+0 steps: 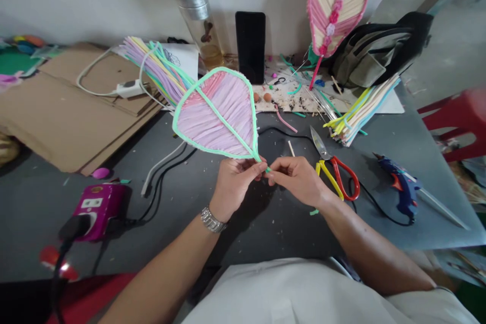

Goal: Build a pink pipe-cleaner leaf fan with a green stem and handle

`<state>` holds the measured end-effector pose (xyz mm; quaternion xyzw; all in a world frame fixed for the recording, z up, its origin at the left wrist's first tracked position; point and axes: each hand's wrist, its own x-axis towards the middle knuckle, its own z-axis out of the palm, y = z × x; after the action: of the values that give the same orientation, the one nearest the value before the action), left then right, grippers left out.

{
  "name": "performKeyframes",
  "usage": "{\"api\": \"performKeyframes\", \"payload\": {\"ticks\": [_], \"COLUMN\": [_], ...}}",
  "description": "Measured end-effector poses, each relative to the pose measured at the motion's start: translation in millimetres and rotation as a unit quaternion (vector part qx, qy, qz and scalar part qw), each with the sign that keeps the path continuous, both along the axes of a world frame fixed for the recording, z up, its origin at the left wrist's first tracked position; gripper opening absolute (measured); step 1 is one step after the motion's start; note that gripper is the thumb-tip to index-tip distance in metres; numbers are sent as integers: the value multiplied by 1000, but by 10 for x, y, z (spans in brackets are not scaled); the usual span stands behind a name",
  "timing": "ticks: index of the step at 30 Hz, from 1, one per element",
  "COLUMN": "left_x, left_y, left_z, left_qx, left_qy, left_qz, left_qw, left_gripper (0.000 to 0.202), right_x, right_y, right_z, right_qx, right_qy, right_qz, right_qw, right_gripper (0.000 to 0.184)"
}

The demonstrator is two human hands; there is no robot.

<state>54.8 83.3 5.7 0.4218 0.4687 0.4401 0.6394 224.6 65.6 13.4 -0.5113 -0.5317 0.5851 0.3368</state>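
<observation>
The left hand pinches the fan by its stem, fingers closed just below the blade. The right hand has its thumb and fingers closed on the stem's lower tip, just beside the left fingers. The fan tilts up and to the left from both sets of fingers, raised over the bench; its lilac and pink blade has a mint-green edge and middle rib. A watch circles the left wrist.

Near the right fingers, on their right, lie the scissors, one handle yellow, one red. Further right is a blue glue gun. Beyond the fingers, a phone stands upright, with a flask to its left. Farther to the right of them rises a pink and cream fan, next to a bag; a tied bundle lies nearer. Well left of the fingers sit a magenta socket box and, beyond it, cardboard.
</observation>
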Motion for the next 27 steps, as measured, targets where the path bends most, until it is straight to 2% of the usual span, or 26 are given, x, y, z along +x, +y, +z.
{"api": "performKeyframes", "payload": {"ticks": [3,6,13,19,22,27], "left_x": [3,-1,-28,-43,-57,-78], "left_y": [3,9,18,11,10,31], "left_z": [-3,-6,-29,3,-12,-99], "left_qx": [-3,-2,13,5,6,-8], "left_qy": [-1,-6,6,24,45,54], "left_qz": [6,-1,-12,-16,-8,-4], "left_qw": [1000,1000,1000,1000,999,998], "left_gripper": [21,19,19,20,21,24], "right_x": [-30,-38,25,30,-13,-102], "right_y": [-31,-28,30,53,39,-65], "right_z": [-7,-22,-26,-31,-31,-47], "right_qx": [21,4,-130,-176,-148,-9], "right_qy": [-30,6,115,137,120,26], "right_qz": [-17,-19,-1,13,-8,-68], "right_qw": [999,1000,985,975,982,997], "right_gripper": [24,26,36,36,33,18]}}
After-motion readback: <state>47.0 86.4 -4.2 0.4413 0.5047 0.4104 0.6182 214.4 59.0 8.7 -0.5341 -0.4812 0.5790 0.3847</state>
